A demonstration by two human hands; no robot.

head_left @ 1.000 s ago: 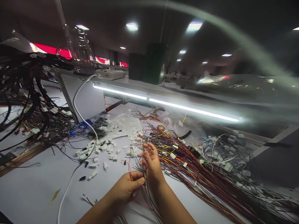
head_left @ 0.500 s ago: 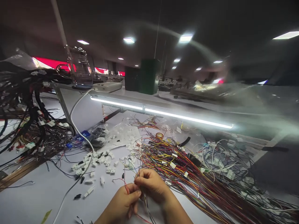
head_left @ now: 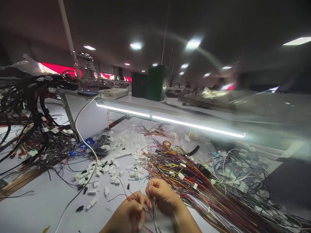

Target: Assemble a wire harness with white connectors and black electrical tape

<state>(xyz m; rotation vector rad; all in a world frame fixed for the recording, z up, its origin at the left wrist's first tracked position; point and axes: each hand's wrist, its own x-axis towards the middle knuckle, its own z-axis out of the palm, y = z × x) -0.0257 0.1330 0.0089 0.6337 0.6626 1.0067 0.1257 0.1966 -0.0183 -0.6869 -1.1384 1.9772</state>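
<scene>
My left hand [head_left: 131,210] is closed on thin wires, with red wire ends [head_left: 126,196] sticking out above the thumb. Close beside it, my right hand [head_left: 166,197] pinches several thin wires [head_left: 155,215], bluish, yellowish and grey, which run down between the wrists. The exact fingertip contact is partly hidden. To the left of the hands lie loose white plastic connectors [head_left: 106,191] and a small black connector [head_left: 80,208]. Beyond my right hand spreads a large bundle of coloured wires [head_left: 175,161], mostly red and yellow, with white connectors on some ends.
A white cable [head_left: 93,153] crosses the table at left, near a plastic bottle with a blue label [head_left: 88,141]. Black wire harnesses [head_left: 36,97] hang at far left. A lit tube [head_left: 194,125] runs under the shelf. A roll of tape [head_left: 166,143] sits behind the bundle.
My hands have drawn slightly apart and sit a little lower and to the right. The red wire ends in my left hand point more to the left. The view has tilted slightly upward.
</scene>
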